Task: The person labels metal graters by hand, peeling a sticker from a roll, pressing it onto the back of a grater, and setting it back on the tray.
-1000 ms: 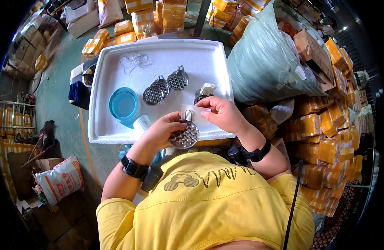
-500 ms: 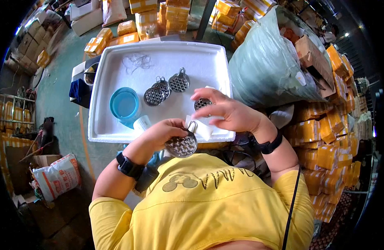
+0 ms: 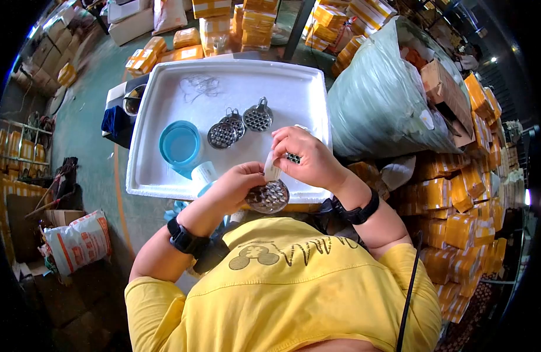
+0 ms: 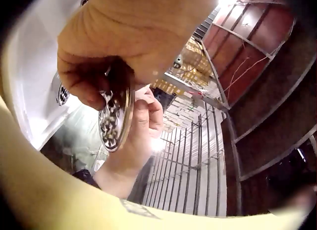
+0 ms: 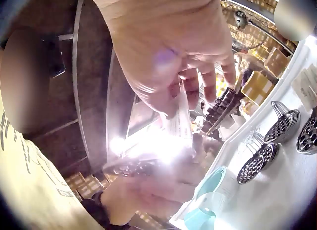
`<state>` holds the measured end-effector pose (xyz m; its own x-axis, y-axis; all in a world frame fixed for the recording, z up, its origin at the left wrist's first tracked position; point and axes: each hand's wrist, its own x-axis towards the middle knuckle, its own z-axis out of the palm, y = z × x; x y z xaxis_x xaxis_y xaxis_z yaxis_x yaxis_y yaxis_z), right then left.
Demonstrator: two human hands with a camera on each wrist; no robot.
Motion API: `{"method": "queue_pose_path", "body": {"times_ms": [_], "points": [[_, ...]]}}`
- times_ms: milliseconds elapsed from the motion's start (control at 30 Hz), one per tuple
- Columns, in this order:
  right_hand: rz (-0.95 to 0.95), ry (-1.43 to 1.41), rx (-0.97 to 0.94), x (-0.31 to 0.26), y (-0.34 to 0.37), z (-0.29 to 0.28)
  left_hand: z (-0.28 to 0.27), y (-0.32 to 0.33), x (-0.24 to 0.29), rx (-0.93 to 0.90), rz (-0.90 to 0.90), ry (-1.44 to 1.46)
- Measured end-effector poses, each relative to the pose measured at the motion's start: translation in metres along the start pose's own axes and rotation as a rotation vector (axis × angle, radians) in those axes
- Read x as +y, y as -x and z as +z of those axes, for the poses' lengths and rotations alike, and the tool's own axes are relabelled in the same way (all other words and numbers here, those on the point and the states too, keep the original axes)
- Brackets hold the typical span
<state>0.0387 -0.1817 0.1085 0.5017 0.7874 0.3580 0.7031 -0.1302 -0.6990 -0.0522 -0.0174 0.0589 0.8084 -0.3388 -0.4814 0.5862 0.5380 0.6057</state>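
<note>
At the near edge of the white foam tray (image 3: pixel 300 88), our left fingers (image 3: pixel 250 170) grip a perforated metal disc (image 3: pixel 268 198), probably stiff and slippery, best held by its rim, while our right fingers (image 3: pixel 281 147) pinch a white slip (image 3: pixel 272 170).

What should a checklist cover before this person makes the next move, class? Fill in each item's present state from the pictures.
1. Metal disc held by the left hand: ok, its grip is at the disc's upper edge.
2. White slip under control: ok, pinched by the right hand.
3. Slip fastened to the disc: cannot tell, fingers cover where they meet.
4. Right hand free to take another thing: not ok, the slip occupies it.
5. Print on the slip readable: cannot tell, too small and blurred.
6. Blue tub standing in the white tray: ok, upright.
</note>
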Motion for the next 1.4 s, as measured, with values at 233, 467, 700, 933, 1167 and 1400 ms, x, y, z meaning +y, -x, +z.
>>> {"method": "queue_pose_path", "body": {"times_ms": [233, 467, 700, 933, 1167, 1400], "points": [[0.009, 0.082, 0.017, 0.004, 0.001, 0.002, 0.002, 0.010, 0.002, 0.019, 0.037, -0.105], [-0.023, 0.131, 0.044, -0.004, -0.001, 0.002, 0.003, 0.012, 0.000, 0.025, 0.159, -0.257], [-0.066, 0.202, 0.038, -0.009, -0.001, 0.001, 0.001, 0.012, -0.003, 0.037, 0.181, -0.295], [-0.079, 0.276, 0.068, -0.013, -0.001, 0.004, 0.005, 0.013, -0.001, 0.068, 0.183, -0.290], [0.007, 0.258, 0.088, -0.020, 0.002, 0.005, 0.005, 0.007, 0.000, 0.169, 0.290, -0.463], [0.265, -0.269, 0.211, -0.007, 0.012, 0.014, 0.008, 0.011, 0.008, 0.223, 0.321, -0.402]]}}
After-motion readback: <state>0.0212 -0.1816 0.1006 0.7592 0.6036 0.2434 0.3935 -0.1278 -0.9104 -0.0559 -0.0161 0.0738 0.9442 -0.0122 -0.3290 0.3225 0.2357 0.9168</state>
